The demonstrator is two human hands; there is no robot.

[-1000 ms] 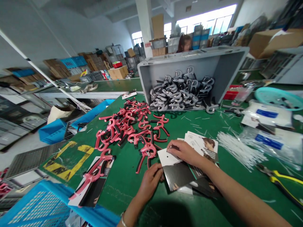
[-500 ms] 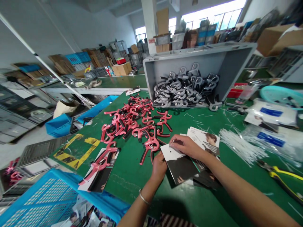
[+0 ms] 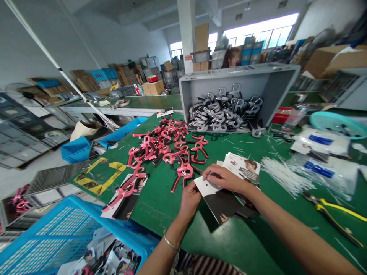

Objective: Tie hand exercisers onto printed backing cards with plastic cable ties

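Observation:
My right hand pinches the top of a black and white printed card lying on a small stack of cards on the green table. My left hand rests at the card's left edge, fingers curled, right beside a pink hand gripper at the near end of a pile of pink hand grippers. What the left fingers hold is hidden behind the hand.
A grey bin tipped on its side holds several grey grippers. White cable ties, plastic bags and yellow-handled pliers lie right. A carded pink gripper and blue crate sit left. Another person is behind the bin.
My left hand slid up along the card's left edge toward the pink gripper. The right hand stayed on the card's top. The camera view shifted slightly.

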